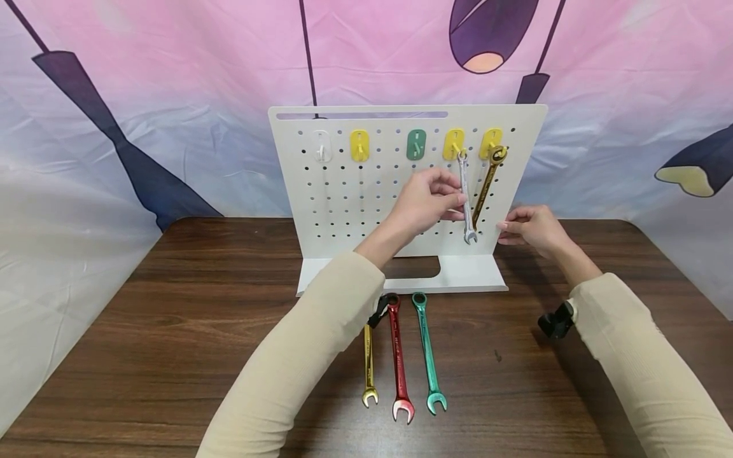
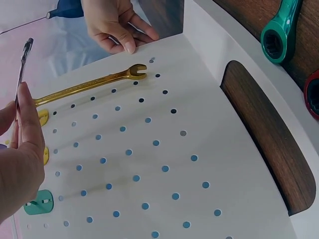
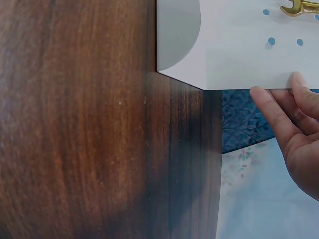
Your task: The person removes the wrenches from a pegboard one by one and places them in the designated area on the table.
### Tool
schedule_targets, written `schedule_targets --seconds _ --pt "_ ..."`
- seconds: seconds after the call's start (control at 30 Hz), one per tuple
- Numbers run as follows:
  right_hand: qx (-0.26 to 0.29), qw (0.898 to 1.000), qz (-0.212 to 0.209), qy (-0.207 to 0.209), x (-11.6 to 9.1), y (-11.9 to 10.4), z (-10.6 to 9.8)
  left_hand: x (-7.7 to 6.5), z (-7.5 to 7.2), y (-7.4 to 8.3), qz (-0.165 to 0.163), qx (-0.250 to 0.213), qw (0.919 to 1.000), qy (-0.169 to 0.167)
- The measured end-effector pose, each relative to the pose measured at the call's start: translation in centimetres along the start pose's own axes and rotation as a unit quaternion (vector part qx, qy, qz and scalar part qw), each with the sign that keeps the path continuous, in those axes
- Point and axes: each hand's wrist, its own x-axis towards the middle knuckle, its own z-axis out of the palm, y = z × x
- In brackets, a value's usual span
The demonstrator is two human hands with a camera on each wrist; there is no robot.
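My left hand (image 1: 424, 200) pinches a silver combination wrench (image 1: 466, 197) between thumb and fingers. The wrench hangs nearly upright before the white pegboard (image 1: 338, 219), its ring end at a yellow hook (image 1: 454, 141); whether the ring sits over the peg, I cannot tell. Just right of it, a gold wrench (image 1: 485, 187) hangs tilted from another yellow hook (image 1: 491, 137). My right hand (image 1: 532, 229) holds the board's lower right edge; in the right wrist view the thumb of that hand (image 3: 301, 129) lies on the front face, with fingers at the edge and behind.
On the wooden table (image 1: 229, 305) before the board lie a yellow-gold wrench (image 1: 369, 362), a red wrench (image 1: 398, 356) and a green wrench (image 1: 427, 350). White (image 1: 322, 146), yellow (image 1: 359, 146) and green (image 1: 416, 145) hooks hold nothing. A printed cloth (image 1: 200, 127) hangs behind.
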Motion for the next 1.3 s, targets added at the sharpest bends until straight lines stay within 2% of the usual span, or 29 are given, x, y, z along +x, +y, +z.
schedule_targets --seconds 0.43,0.7,0.93,1.3 --pt "-0.005 1.0 0.0 0.002 0.2 -0.1 0.0 0.1 0.2 0.8 -0.008 -0.014 0.9999 0.0" --pt "0.03 0.999 -0.001 -0.01 0.4 -0.1 -0.1 0.1 0.4 1.2 -0.01 -0.047 0.9989 -0.002" --pt "0.028 1.0 -0.002 -0.008 0.3 -0.1 -0.1 -0.1 0.5 1.7 -0.003 -0.059 0.9982 0.003" --pt "0.024 1.0 -0.001 -0.009 0.1 -0.1 -0.1 -1.0 0.0 1.7 -0.02 -0.048 0.9986 -0.002"
